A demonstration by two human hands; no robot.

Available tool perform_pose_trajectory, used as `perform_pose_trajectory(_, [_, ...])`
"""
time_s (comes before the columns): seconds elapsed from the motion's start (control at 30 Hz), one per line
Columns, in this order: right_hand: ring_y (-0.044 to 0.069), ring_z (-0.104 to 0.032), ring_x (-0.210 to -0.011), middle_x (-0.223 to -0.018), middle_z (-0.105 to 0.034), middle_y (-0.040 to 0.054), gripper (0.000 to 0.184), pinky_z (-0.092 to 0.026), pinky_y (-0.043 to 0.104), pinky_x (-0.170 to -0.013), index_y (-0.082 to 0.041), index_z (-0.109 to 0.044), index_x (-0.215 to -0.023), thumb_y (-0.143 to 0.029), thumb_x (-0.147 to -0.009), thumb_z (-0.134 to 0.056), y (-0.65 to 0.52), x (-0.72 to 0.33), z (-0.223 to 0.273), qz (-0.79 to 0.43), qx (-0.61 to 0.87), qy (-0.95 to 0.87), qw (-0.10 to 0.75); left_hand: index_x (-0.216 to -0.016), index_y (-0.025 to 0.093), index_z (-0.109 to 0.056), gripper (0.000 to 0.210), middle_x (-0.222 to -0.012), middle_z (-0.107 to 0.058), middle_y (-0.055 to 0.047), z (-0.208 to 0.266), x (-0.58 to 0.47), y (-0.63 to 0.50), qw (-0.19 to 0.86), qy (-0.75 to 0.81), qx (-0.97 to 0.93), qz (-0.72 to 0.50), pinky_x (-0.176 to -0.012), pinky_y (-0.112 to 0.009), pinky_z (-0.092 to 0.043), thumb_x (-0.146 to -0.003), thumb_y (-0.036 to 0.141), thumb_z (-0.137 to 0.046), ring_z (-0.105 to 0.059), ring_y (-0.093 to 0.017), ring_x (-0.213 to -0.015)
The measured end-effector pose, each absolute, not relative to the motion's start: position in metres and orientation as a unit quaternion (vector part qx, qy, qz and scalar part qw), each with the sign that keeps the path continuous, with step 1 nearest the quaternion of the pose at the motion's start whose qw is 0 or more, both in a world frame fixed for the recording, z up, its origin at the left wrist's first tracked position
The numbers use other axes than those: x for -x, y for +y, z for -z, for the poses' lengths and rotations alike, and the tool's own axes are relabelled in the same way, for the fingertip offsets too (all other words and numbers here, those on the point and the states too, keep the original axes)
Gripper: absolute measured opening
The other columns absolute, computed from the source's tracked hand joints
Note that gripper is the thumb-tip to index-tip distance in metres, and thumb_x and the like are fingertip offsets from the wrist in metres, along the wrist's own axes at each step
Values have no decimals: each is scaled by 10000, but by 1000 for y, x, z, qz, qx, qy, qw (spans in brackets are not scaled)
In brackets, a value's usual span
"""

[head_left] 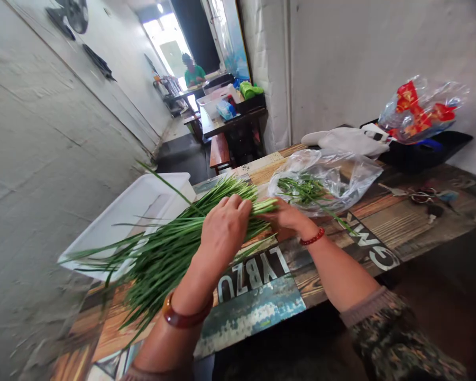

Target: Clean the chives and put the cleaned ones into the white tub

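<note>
A big pile of long green garlic chives point(158, 259) lies across the table, its leaf ends toward the left. My left hand point(227, 225) is closed over a bunch of these chives near their pale stem ends. My right hand point(287, 216) is closed at the pale ends of the same bunch, its fingers partly hidden behind the stems. Just past my right hand, a clear plastic bag point(353, 177) lies spread with loose green trimmings point(303, 189) on it. A white plastic bin point(119, 214) stands at the left, with some leaves hanging over its rim.
Keys point(422, 196) lie on the patterned table point(257, 315) at the right. Behind them are a white cloth-like item point(347, 140) and a black tray point(428, 151) holding a red-printed plastic bag point(418, 114). Farther back, a person in green point(194, 75) sits beyond another loaded table point(222, 126).
</note>
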State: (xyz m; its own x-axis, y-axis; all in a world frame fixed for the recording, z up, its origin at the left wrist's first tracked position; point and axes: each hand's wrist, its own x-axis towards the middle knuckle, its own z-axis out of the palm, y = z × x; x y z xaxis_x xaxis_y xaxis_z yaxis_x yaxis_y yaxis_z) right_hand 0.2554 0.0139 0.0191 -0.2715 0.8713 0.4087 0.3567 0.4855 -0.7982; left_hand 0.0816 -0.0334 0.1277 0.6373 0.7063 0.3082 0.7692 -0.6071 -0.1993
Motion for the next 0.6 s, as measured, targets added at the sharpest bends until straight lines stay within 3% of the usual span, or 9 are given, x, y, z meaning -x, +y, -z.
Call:
perform_pose_trajectory(0.13, [159, -634, -803, -862, -732, 32, 183, -456, 248, -726, -158, -732, -875, -284, -869, -598, 10, -255, -27, -338, 389, -744, 424, -801, 181, -561, 205, -793, -612, -50, -87, -58, -9, 10, -485, 863, 140, -694, -302, -377, -950, 265, -447, -534, -193, -772])
perform_pose_trajectory(0.33, [135, -591, -713, -770, -694, 22, 195, -399, 232, -661, -133, -719, -810, -278, -859, -598, 11, -248, -23, -335, 445, -718, 417, -746, 168, -568, 271, -664, -532, 20, -46, -42, 1, -240, -516, 783, 253, -638, -247, -361, -919, 352, -470, -464, -127, -650])
perform_pose_trajectory(0.6, [110, -516, -637, -687, -637, -10, 216, -366, 223, -598, -138, -706, -773, -342, -805, -645, 8, -235, -19, -415, 438, -661, 446, -818, 152, -643, 251, -741, -585, 7, -28, -36, -5, -397, -503, 691, 334, -643, -229, -395, -792, 401, -657, -497, -126, -695])
